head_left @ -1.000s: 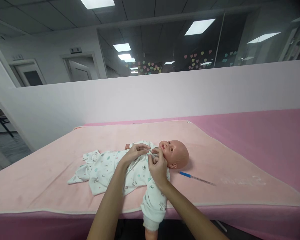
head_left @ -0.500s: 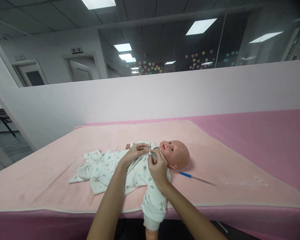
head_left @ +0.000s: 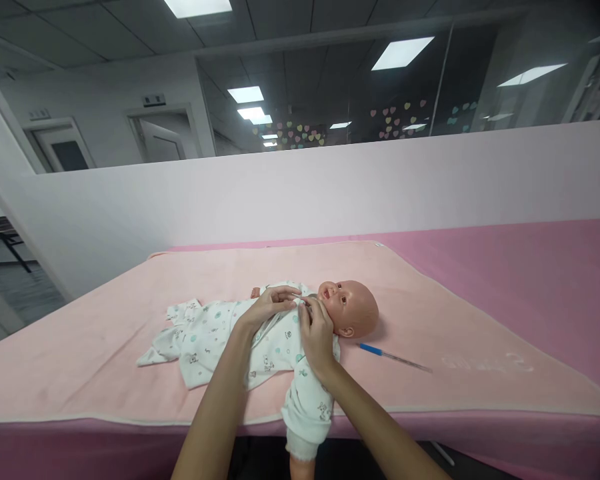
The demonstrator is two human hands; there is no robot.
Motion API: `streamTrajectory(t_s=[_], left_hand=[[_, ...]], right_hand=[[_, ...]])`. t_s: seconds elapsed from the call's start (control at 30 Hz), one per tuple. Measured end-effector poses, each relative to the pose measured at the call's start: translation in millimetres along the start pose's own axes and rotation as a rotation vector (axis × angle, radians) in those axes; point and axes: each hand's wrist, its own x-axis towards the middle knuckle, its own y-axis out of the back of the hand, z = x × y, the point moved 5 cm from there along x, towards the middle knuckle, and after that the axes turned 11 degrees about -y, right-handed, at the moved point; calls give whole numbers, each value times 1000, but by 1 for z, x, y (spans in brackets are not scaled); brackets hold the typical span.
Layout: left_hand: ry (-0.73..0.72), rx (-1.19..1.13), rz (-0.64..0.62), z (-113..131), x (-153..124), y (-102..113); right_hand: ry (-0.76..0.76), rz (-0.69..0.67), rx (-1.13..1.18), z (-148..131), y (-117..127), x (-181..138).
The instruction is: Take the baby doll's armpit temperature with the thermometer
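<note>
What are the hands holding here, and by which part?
Both the left hand and right hand pinch the doll's white printed romper at its neckline, just under the chin.

Nothing legible from my seat

I see pale embroidered lettering on the pink blanket [head_left: 485,363] and a sign above the door [head_left: 153,101]; both unreadable.

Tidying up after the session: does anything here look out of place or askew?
One thing: the doll's near sleeve hangs off the table edge. A blue-capped thermometer lies loose on the pink blanket beside its head. Both hands, left hand and right hand, pinch the outfit's collar.
</note>
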Motion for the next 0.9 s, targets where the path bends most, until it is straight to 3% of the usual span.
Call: streamTrajectory(t_s=[0.3,0.4,0.5,0.6,0.67,0.77,0.9], left_hand=[[-3,22,-161,11,-24,9],[20,-17,-75,10,-39,23],[35,-19,50,7,-50,34],[26,-18,119,4,-54,37],[14,-25,151,3,-54,36],[8,-41,185,3,-54,35],[-7,-40,195,4,-54,36]], right_hand=[[-2,46,-71,1,0,0],[37,77,-89,-2,3,-2],[212,70,-132,-12,3,-10],[459,-80,-261,-24,-9,-19],[547,-177,-385,-28,-20,-20],[597,-234,-532,-32,-33,-13],[614,-276,-536,-35,-38,-8]])
